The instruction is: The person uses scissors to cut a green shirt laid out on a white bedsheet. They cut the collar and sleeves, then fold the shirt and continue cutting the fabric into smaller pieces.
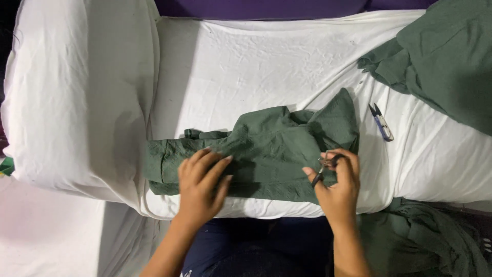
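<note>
Centre frame: folded green garment [266,149] laid on white-sheeted bed [246,66]. Left hand [201,187] pressed flat on it, fingers spread. Right hand [335,187] closed around small scissors [324,169]. Blue-handled thread snips [382,123] seen right.

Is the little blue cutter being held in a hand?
No, the blue thread snips lie alone on the white sheet, apart from both hands.

We see both forearms entering from the bottom edge. Left hand [201,184]: palm down, fingers extended and slightly spread, pressed flat. Right hand [335,184]: fingers curled in a pinch, thumb pointing left, wrist straight.
</note>
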